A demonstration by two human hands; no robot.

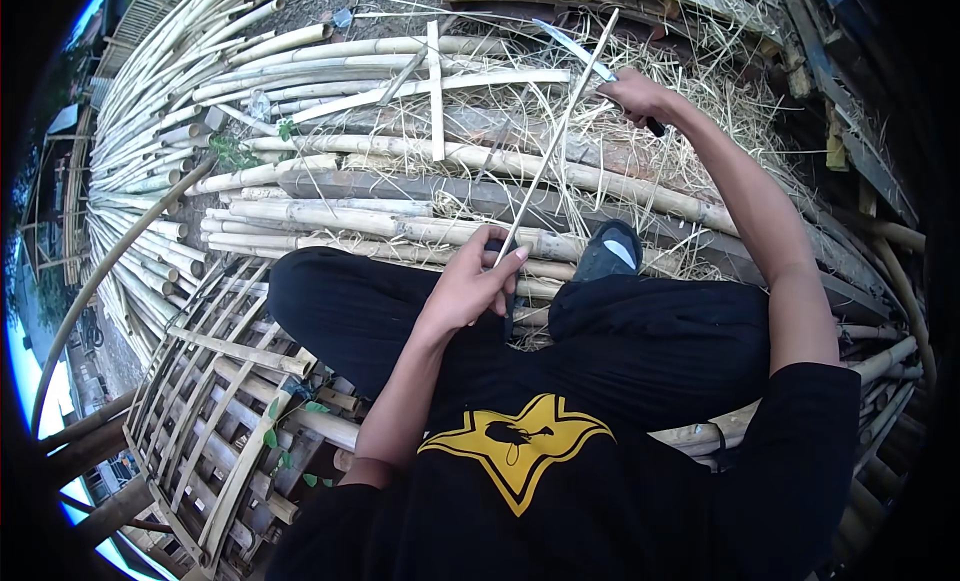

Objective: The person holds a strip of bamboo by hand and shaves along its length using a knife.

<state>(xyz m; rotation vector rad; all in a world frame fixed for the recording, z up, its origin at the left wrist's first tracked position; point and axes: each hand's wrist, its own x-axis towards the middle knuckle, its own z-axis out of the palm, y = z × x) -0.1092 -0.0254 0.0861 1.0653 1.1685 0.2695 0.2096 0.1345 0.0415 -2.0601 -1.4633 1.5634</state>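
My left hand is closed on the lower part of a long thin bamboo strip, held above my bent legs. The strip slants up and away to the right. Stretched out to the far right, my right hand grips a knife by its dark handle, the end of which shows below the fist. The long pale blade points up and left, and it crosses or lies close to the strip near its far end; whether they touch I cannot tell.
Bamboo poles lie across the ground before me, with many more stacked at the left. Shavings cover the ground at the far right. A woven bamboo lattice stands at my left. Flat bamboo slats lie ahead.
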